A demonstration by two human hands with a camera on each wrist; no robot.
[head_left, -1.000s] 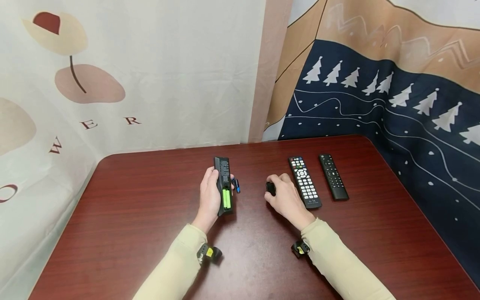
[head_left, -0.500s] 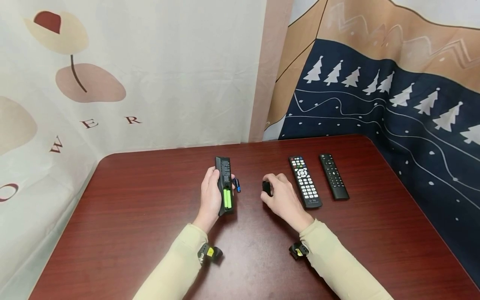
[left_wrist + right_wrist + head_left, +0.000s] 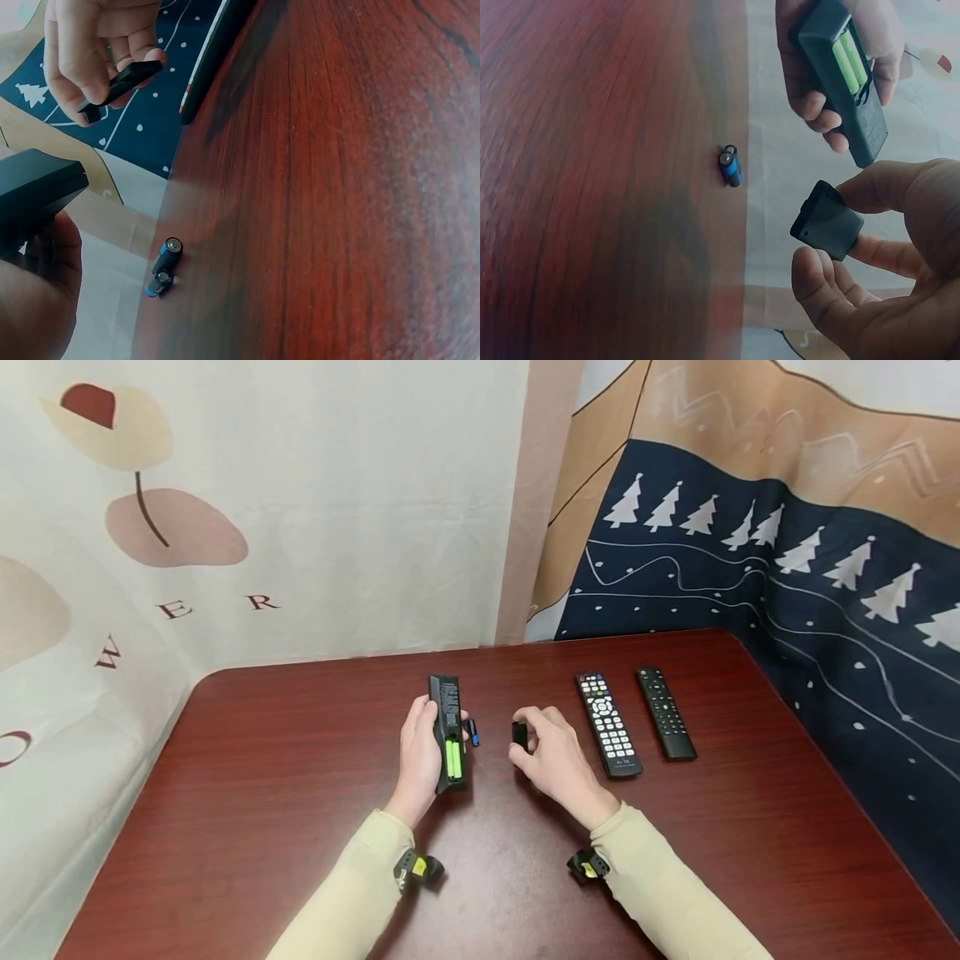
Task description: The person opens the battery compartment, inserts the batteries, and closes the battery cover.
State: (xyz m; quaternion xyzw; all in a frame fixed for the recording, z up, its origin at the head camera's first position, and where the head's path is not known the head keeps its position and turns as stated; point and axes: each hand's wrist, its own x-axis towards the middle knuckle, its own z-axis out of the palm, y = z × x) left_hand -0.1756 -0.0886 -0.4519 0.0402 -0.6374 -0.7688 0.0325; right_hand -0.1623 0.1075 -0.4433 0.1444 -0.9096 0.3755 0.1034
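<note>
My left hand (image 3: 420,752) grips a black remote control (image 3: 446,702), its back face up and the battery compartment uncovered. Two green batteries (image 3: 850,64) lie side by side in that compartment. To the right of it, my right hand (image 3: 555,756) pinches a small black battery cover (image 3: 829,221) between thumb and fingers, raised off the table and apart from the remote. Blue-and-black batteries (image 3: 163,264) lie on the table just beyond the left hand's fingertips; the head view shows them partly hidden.
A remote with white buttons (image 3: 609,727) lies right of my right hand. Further right is a slimmer black remote (image 3: 666,714). The dark red wooden table (image 3: 262,793) ends at a pale curtain (image 3: 360,527) and a navy tree-patterned cloth (image 3: 750,568).
My right hand has moved left with the battery cover, closer to the remote control. The left hand and its remote stay nearly still.
</note>
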